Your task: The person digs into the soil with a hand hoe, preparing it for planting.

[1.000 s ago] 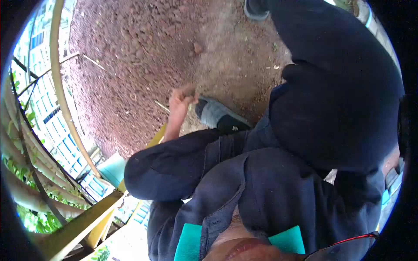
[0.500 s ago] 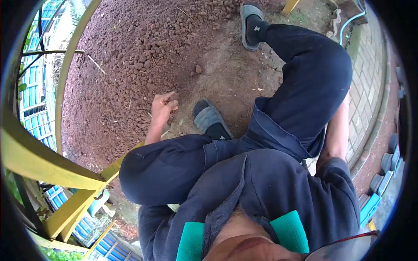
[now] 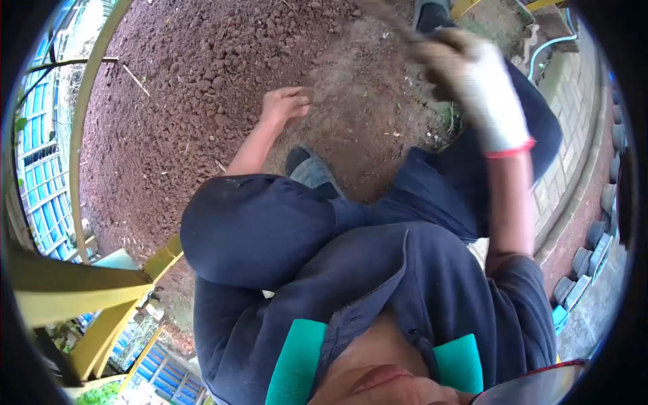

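My left hand (image 3: pixel 287 106), bare, is held low over the reddish-brown soil (image 3: pixel 216 108) with its fingers curled closed. What it holds, if anything, is hidden. In a dirty white work glove with a red cuff, my right hand (image 3: pixel 476 77) is raised in front of my right knee. Its fingers wrap round a long brown stick-like tool (image 3: pixel 385 17), smeared by motion and running off the top edge, so its exact kind does not show. Below and between the hands lies a strip of bare packed ground (image 3: pixel 364 128).
Yellow metal bars (image 3: pixel 81 283) stand close on my left. My sandalled left foot (image 3: pixel 310 169) rests at the soil's edge. On the right run a paved path (image 3: pixel 570 115) and a pale blue hose (image 3: pixel 540 54). Dark pots (image 3: pixel 582 260) line the far right.
My right hand, hidden behind my right knee before, has swung up into view gripping the brown stick-like tool. My left hand has shifted up and right over the soil.
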Demonstrator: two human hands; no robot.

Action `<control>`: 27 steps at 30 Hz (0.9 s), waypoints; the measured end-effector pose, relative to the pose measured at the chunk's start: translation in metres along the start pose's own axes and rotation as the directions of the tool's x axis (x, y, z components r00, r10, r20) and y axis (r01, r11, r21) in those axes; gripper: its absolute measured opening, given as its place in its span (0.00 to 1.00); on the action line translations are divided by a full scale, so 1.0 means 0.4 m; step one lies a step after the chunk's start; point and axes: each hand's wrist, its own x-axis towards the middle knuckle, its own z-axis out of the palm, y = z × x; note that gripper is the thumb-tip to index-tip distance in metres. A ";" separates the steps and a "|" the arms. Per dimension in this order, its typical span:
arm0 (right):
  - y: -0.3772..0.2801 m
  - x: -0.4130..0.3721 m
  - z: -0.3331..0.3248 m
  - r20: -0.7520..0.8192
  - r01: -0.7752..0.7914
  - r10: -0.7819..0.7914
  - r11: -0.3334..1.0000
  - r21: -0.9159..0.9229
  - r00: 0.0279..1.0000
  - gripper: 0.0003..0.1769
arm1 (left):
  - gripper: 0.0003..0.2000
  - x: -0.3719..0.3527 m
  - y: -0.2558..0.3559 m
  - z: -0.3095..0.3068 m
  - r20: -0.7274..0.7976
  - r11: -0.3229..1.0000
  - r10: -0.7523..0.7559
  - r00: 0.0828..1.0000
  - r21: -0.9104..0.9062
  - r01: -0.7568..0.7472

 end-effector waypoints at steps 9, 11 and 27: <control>0.497 0.069 0.388 0.283 -0.238 0.267 0.962 -0.133 0.921 0.31 | 0.26 0.189 -0.161 0.131 -0.092 0.995 0.044 0.995 -0.080 -0.052; 0.380 0.081 0.321 0.379 -0.309 0.321 0.946 -0.095 0.868 0.28 | 0.28 0.179 -0.163 0.148 -0.189 0.989 0.096 0.977 -0.092 -0.115; 0.312 0.068 0.329 0.028 0.235 -0.249 0.864 -0.445 0.968 0.20 | 0.21 0.174 -0.186 0.157 -0.204 0.978 0.205 0.957 0.072 -0.194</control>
